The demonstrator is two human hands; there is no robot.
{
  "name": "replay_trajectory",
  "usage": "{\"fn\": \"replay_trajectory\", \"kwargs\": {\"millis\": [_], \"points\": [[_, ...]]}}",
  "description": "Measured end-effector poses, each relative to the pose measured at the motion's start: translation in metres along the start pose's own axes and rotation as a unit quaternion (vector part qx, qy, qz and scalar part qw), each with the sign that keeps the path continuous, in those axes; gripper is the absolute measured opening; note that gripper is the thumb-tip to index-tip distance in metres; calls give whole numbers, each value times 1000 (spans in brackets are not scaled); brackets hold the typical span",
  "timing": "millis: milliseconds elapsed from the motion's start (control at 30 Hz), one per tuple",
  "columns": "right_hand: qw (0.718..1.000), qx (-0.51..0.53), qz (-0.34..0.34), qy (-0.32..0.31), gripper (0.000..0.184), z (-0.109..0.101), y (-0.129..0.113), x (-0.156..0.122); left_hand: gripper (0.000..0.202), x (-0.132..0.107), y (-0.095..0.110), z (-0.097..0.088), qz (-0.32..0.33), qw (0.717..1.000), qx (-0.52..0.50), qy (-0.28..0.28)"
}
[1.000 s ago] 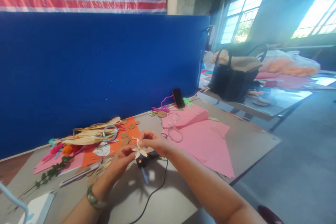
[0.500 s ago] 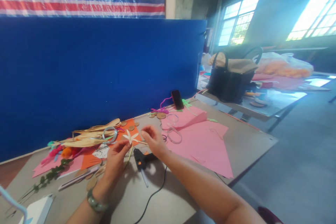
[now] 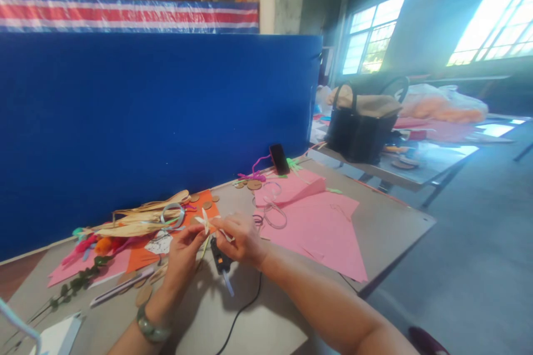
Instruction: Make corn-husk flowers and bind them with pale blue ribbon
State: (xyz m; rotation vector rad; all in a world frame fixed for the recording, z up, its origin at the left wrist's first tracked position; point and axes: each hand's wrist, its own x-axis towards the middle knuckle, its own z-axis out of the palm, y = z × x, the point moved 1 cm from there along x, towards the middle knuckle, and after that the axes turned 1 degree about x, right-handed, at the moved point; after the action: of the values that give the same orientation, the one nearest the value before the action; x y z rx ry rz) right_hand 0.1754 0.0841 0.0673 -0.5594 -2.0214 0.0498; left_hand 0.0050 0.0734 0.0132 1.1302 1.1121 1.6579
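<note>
A small pale flower with narrow, pointed petals stands on a thin greenish stem. My left hand, with a bangle at the wrist, pinches it at its base between thumb and fingertips. From the right side, my right hand has its thumb and forefinger pressed together on a petal; the fingertips partly cover that side of the flower. Just below the hands lies a black glue gun with a clear glue stick in its rear. My right hand hides part of it.
Dried husk strips and a tape roll lie at the left, near a utility knife and a leafy sprig. Pink sheets spread to the right. A phone leans against the blue partition.
My right hand has moved left and down, from beside the flower to its petals. The left hand keeps its pinch on the base. The view has shifted slightly.
</note>
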Motion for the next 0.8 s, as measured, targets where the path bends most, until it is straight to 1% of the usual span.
{"fn": "replay_trajectory", "kwargs": {"millis": [133, 267, 500, 600, 700, 800], "points": [[1000, 2, 0, -14, 24, 1, 0, 0, 22, -1, 2, 1, -3, 1000, 10, -10], [1000, 8, 2, -13, 21, 0, -1, 0, 20, -2, 2, 0, -6, 1000, 7, -28], [1000, 8, 16, -17, 18, 0, -2, 1, 23, -2, 2, 1, -23, 1000, -12, -9], [1000, 3, 23, -3, 19, -1, -3, 1, 23, -2, 4, 2, -30, 999, -12, -11], [1000, 2, 13, 17, 19, -2, -4, 1, 25, 0, 3, 1, -32, 999, -26, 0], [1000, -2, 8, 18, 15, -1, -2, 0, 25, 0, 3, 1, -33, 999, -42, 1]]}}
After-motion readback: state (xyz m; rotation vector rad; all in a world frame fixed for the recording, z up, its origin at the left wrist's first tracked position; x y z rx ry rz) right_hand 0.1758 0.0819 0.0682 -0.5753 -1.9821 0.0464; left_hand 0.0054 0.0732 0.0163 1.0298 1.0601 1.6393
